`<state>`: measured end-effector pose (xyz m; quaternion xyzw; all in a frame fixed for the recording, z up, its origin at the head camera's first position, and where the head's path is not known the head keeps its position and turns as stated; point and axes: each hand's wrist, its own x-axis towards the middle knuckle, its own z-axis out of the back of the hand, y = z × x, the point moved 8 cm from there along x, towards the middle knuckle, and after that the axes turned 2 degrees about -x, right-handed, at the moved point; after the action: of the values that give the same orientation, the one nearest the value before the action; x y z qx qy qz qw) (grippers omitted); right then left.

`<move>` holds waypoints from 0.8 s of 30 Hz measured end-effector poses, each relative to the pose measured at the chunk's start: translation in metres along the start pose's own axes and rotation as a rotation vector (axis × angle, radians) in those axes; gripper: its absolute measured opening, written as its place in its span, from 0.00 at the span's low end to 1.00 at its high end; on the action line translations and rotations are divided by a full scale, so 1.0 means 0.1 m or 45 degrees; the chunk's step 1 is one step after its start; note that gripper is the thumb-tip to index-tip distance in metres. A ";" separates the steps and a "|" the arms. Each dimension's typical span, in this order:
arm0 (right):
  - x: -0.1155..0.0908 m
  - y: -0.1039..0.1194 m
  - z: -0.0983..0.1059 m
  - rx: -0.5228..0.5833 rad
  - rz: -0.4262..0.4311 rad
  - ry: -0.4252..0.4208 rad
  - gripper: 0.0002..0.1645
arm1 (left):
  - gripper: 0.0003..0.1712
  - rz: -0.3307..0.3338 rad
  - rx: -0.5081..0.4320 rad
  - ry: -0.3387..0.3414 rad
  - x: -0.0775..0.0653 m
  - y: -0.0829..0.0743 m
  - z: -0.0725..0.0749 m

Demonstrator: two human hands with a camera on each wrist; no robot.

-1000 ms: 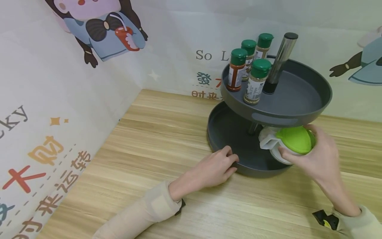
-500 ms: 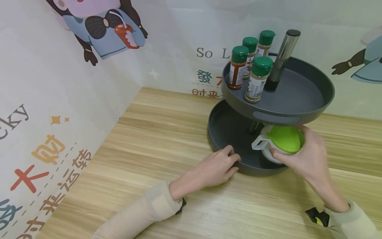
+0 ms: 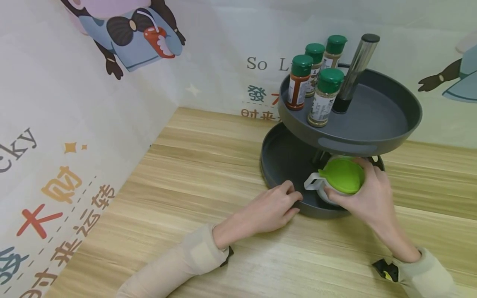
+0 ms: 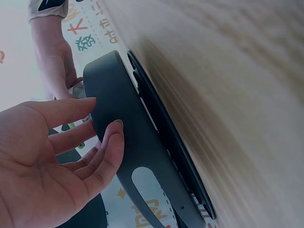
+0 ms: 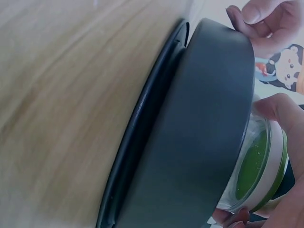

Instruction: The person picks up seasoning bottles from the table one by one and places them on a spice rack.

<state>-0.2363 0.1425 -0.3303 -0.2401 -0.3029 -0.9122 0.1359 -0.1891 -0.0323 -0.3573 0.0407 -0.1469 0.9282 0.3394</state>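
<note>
My right hand grips a clear jar with a bright green lid and a white handle, thumb on the near side and fingers round the far side. It sits low over the lower tray of a dark grey two-tier turntable rack, just inside the front right rim. In the right wrist view the jar's clear side shows behind the tray wall. My left hand holds the front rim of the lower tray, fingers curled over it; the left wrist view shows the fingers at the wall.
On the upper tray stand several green-capped spice bottles, left of the chrome post. That tier overhangs the jar closely. Printed cloth covers the walls behind and left of the wooden table.
My right hand has carried the jar leftward and slightly inward over the lower tray. The left hand stays at the rim. The head view has shifted slightly.
</note>
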 end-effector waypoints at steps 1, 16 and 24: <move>0.00 0.00 -0.01 0.001 0.001 0.004 0.46 | 0.14 0.000 -0.001 0.003 0.00 0.00 0.00; -0.05 0.07 -0.13 0.024 0.088 -0.045 0.47 | 0.15 0.010 -0.001 0.043 0.00 -0.01 -0.01; -0.04 0.07 -0.15 0.028 0.080 -0.047 0.46 | 0.15 0.004 0.004 0.037 0.00 -0.01 0.00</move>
<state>-0.2351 0.1280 -0.3390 -0.2649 -0.3077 -0.8995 0.1616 -0.1882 -0.0315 -0.3572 0.0274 -0.1405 0.9295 0.3399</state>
